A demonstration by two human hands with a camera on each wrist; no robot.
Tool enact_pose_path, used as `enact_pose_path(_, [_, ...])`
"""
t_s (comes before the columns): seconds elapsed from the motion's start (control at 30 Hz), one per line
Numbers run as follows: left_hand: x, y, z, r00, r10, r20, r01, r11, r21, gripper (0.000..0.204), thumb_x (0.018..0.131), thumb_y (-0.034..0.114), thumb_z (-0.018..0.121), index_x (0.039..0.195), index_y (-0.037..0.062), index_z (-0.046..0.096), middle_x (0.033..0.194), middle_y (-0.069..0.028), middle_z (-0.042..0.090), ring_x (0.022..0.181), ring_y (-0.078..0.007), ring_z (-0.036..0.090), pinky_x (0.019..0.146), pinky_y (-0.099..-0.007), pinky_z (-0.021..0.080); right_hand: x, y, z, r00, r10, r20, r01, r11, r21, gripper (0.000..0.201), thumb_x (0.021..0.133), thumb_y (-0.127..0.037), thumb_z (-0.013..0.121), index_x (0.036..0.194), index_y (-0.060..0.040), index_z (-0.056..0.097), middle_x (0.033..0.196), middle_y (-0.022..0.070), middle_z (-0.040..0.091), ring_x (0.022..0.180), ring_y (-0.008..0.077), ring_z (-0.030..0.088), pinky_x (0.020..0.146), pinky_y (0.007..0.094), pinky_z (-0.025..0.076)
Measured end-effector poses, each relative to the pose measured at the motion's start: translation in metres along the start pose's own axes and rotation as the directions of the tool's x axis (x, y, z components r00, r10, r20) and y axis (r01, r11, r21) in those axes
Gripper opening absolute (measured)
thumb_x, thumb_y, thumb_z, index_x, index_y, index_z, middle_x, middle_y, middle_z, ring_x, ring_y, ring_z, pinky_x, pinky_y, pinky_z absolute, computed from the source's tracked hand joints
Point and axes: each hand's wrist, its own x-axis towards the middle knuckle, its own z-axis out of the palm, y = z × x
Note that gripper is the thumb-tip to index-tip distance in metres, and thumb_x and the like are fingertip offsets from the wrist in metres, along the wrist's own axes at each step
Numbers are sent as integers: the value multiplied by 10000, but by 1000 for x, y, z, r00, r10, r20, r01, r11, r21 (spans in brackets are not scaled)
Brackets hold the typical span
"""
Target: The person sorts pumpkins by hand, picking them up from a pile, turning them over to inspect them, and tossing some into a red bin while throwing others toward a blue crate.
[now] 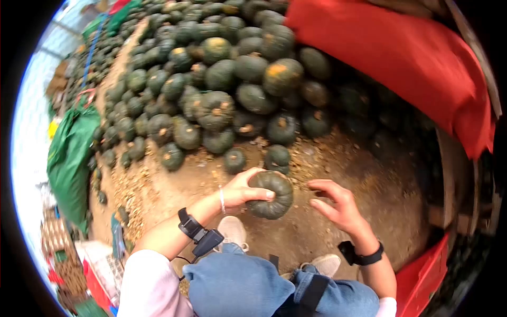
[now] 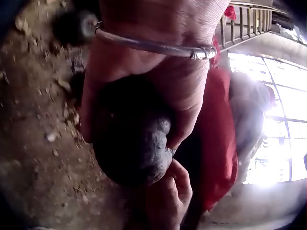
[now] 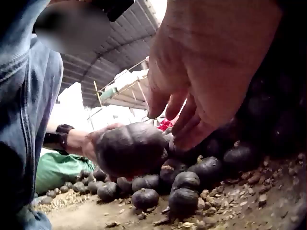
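Note:
My left hand [image 1: 244,191] grips a dark green ribbed pumpkin [image 1: 277,196] above the dirt floor, its thumb lying across the top by the stem. In the left wrist view the same pumpkin [image 2: 129,139] sits inside the hand's grasp, dark against the light. To the right of it my right hand [image 1: 338,205] is held apart with fingers loosely bent and nothing in them. The right wrist view has that hand [image 3: 206,72] nearer the camera, fingers pointing down, with the held pumpkin [image 3: 130,148] beyond it.
A large heap of pumpkins [image 1: 219,74] rises in front, with two small ones [image 1: 234,160] at its near edge. Red cloth [image 1: 401,58] covers the right side. A green sack [image 1: 74,158] stands at left. Husk-like bits litter the dirt floor [image 1: 364,211] near my shoes.

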Motion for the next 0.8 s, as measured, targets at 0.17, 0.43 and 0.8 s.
enact_pose_path(0.17, [-172, -10, -80, 695, -3, -719, -61, 996, -63, 519, 805, 260, 714, 1236, 22, 549, 1099, -81, 648, 979, -190, 634, 884, -349, 520, 59, 2, -22, 984, -172, 42, 171, 869, -464, 431, 781, -66, 703, 1178, -15, 546, 1135, 181, 588, 1069, 366, 561, 910, 421, 473])
enact_pose_path(0.43, [-586, -153, -27, -274, -306, -912, -608, 790, -82, 460, 823, 424, 677, 1202, 183, 579, 1115, -75, 659, 982, -223, 651, 767, -417, 561, 247, -48, -26, 862, -460, 213, 404, 369, -837, 714, 623, 42, 713, 1295, -54, 490, 1335, 193, 494, 1222, 376, 473, 1037, 446, 393])
enact_pose_path(0.8, [-735, -247, -6, -719, -503, -479, -303, 848, -435, 885, 786, 446, 712, 1473, 111, 266, 1534, -140, 286, 1334, -388, 346, 1025, -568, 379, 280, -11, -42, 961, -155, 230, 277, 602, -749, 730, 620, -86, 726, 1292, -34, 445, 1224, 217, 518, 1167, 372, 489, 992, 431, 407])
